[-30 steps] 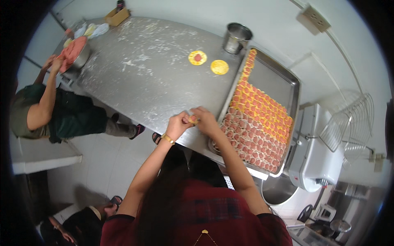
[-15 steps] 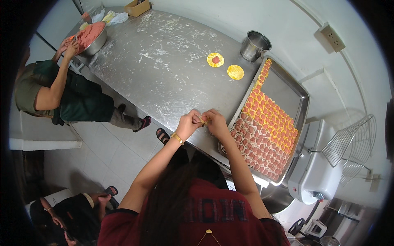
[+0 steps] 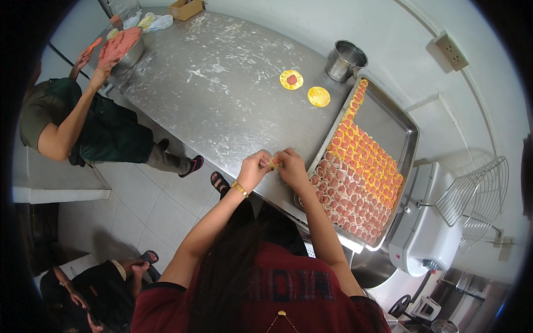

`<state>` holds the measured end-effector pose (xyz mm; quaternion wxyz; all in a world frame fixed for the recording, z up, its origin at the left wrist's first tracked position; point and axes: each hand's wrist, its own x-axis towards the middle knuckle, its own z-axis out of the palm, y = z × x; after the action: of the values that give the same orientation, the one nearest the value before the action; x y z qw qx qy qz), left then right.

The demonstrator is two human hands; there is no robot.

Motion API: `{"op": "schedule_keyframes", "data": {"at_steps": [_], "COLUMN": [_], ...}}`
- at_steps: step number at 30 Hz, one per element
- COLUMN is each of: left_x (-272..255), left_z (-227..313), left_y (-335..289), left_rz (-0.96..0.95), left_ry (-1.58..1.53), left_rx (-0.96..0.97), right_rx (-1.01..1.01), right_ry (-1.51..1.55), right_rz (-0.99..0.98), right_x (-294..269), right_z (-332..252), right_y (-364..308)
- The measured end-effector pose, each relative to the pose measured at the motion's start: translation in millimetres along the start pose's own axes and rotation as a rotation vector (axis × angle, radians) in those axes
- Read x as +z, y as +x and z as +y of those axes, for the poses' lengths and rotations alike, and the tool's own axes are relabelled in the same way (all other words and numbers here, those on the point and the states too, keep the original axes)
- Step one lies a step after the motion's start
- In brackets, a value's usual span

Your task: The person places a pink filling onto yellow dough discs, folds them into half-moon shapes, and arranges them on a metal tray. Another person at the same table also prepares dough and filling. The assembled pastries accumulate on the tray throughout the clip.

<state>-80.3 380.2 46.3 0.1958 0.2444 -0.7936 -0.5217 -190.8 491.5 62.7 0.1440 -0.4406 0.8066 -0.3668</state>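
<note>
Pinching from both sides, the person's left hand (image 3: 254,169) and right hand (image 3: 291,166) meet over the near edge of the flour-dusted stainless-steel table (image 3: 222,100), with fingertips closed together on a small yellow-wrapped dumpling with pink filling (image 3: 275,162) held between them just above the table surface. Both forearms rise from the lower edge of the view and converge toward the dumpling; the left wrist, bearing a thin gold bracelet (image 3: 239,188), is bent slightly inward, and the right wrist is angled toward the left so that the knuckles of the two hands face each other. Immediately to the right of the hands lies a large rectangular metal tray (image 3: 397,125), its near and middle parts packed with rows of finished yellow-and-pink dumplings (image 3: 358,183), its far right part bare. Farther across the table, well apart from the hands, rest a round yellow wrapper topped with a dab of pink filling (image 3: 291,80) and, just to its right, a plain round yellow wrapper (image 3: 318,96); a small steel pail (image 3: 345,60) stands beyond them near the tray's far corner. At the far left end of the table another person in a dark green top (image 3: 66,122) reaches toward a metal bowl heaped with pink filling (image 3: 123,47).
</note>
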Motion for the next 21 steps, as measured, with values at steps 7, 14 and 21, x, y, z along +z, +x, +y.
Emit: {"op": "schedule_keyframes", "data": {"at_steps": [7,14,21], "left_x": [-5.6,-21.8,15.6], "left_z": [7.4,2.7,-22.8], "left_y": [-2.0,20.4,164.2], "left_rz": [-0.064,-0.043,0.228], "left_ry": [0.010,0.052,0.319], "left_rx": [-0.020,-0.007,0.057], "right_rx": [-0.060,0.051,0.329], "right_ry": [-0.007,0.114,0.449], "right_rz": [0.015,-0.029,0.308], "right_x": [4.7,-9.1,-109.6], "right_z": [-0.4,-6.2,33.3], "right_y": [-4.5,-5.5,-37.7]}}
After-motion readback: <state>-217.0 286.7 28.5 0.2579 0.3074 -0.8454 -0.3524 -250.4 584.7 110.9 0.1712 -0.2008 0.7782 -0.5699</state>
